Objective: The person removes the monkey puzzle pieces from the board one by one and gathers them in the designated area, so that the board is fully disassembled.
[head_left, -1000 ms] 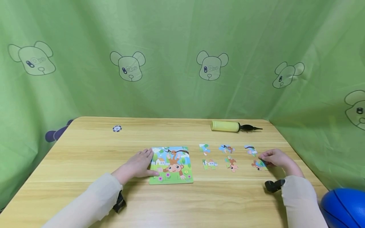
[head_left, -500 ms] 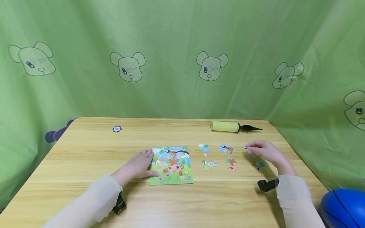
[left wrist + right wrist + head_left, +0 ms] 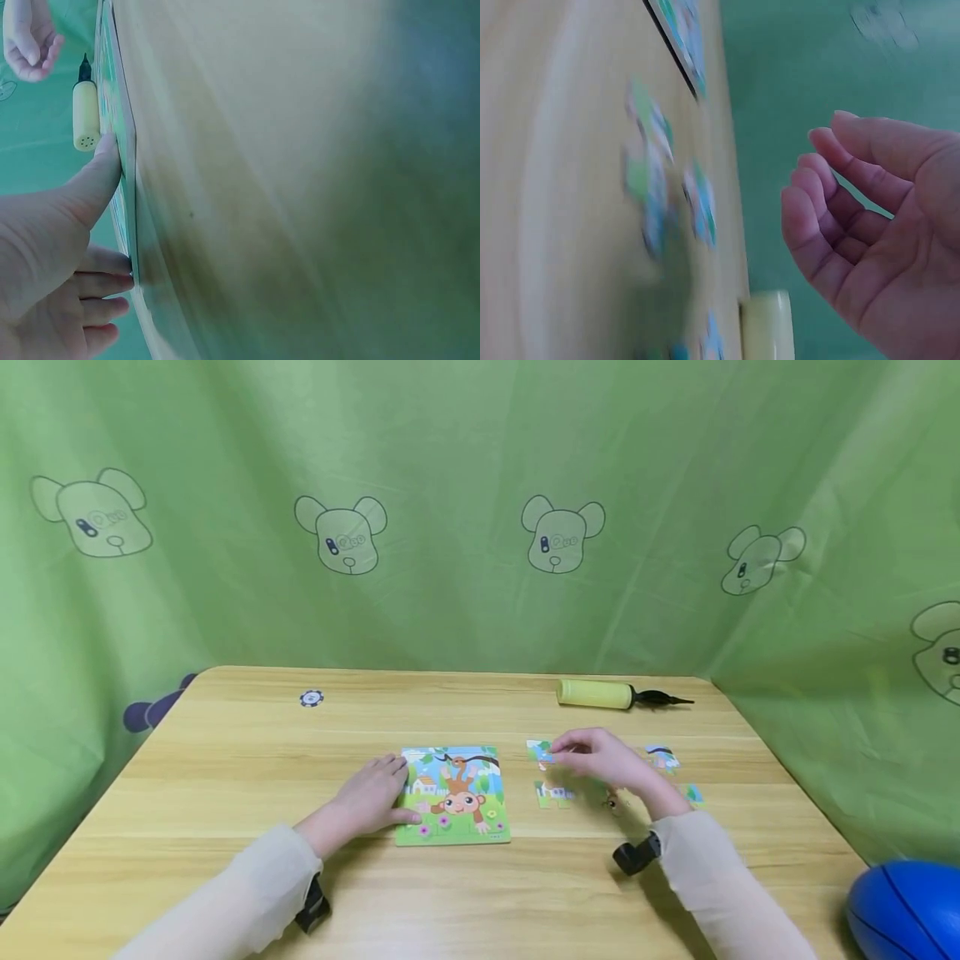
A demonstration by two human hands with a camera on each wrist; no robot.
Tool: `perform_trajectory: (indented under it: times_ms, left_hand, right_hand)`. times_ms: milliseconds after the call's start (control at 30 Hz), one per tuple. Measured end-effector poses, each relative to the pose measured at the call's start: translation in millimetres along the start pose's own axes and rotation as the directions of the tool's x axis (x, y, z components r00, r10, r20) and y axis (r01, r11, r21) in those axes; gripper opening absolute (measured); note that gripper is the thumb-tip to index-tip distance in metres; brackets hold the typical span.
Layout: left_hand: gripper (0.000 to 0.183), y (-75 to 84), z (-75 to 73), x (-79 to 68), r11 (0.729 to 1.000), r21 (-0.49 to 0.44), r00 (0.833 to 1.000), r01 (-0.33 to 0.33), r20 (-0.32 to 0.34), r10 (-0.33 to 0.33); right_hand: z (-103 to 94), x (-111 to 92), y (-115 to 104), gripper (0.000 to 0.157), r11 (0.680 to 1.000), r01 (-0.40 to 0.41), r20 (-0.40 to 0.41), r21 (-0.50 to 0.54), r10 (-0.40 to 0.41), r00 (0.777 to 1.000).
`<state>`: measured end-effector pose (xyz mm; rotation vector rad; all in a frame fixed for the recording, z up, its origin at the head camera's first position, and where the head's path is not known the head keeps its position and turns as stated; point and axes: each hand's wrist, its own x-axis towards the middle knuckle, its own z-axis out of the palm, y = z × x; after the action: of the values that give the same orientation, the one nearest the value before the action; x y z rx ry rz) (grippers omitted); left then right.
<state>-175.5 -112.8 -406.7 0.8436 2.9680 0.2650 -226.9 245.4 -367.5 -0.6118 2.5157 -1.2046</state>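
Observation:
A square jigsaw puzzle point(image 3: 454, 797) with a monkey picture lies on the table. At its left edge rests my left hand point(image 3: 372, 795); the left wrist view shows the thumb point(image 3: 103, 161) over the face and the other fingertips against the side. Hovering above the loose pieces is my right hand point(image 3: 606, 762), its fingers loosely bent, with nothing between them in the right wrist view. Its fingertips overlap the upper left puzzle piece point(image 3: 537, 750). Below lies a piece with a house point(image 3: 553, 793). A branch piece point(image 3: 662, 757) is farther right. The hand and forearm partly hide other pieces.
A yellow hand pump point(image 3: 596, 693) with a black nozzle lies at the back right. Far back on the left is a round chip point(image 3: 311, 698). A blue ball point(image 3: 903, 910) sits beyond the table's right edge. Green curtain point(image 3: 450, 610) hangs behind the table.
My right hand has moved left from the rightmost pieces, past the branch piece, to the upper left piece. My left hand stays at the puzzle's edge.

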Motion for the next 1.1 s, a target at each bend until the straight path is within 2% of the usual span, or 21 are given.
perform_trajectory:
  times_ms: [100, 300, 533, 667, 900, 1100]
  left_hand:
    - [0.075, 0.0, 0.3, 0.2, 1.0, 0.001, 1.0, -0.013, -0.021, 0.013]
    - [0.071, -0.1, 0.6, -0.2, 0.999, 0.033, 0.999, -0.036, -0.035, 0.037]
    - [0.086, 0.2, 0.5, -3.9, 0.998, 0.024, 0.998, -0.056, 0.016, 0.056]
    - [0.093, -0.7, 0.6, -5.4, 0.999, 0.012, 0.997, -0.033, 0.07, 0.032]
    - [0.101, -1.2, -1.0, -8.3, 1.0, -0.009, 0.99, -0.016, 0.141, 0.018]
    - [0.103, -2.6, -1.2, -10.0, 1.0, -0.021, 0.986, -0.018, 0.168, 0.022]
  right_hand:
    - [19.7, 10, -11, 0.028, 0.999, 0.038, 0.059, 0.01, -0.038, 0.998]
    - [51.9, 25, -30, 0.02, 0.991, 0.126, 0.136, -0.039, -0.119, 0.983]
    - [82.0, 36, -44, 0.015, 0.985, 0.172, 0.219, -0.036, -0.16, 0.963]
    - [99.2, 41, -53, 0.014, 0.969, 0.234, 0.25, -0.074, -0.209, 0.945]
    - [126.5, 49, -68, 0.027, 0.954, 0.257, 0.297, -0.152, -0.204, 0.933]
    - [141.1, 52, -78, 0.045, 0.903, 0.274, 0.316, -0.331, -0.167, 0.934]
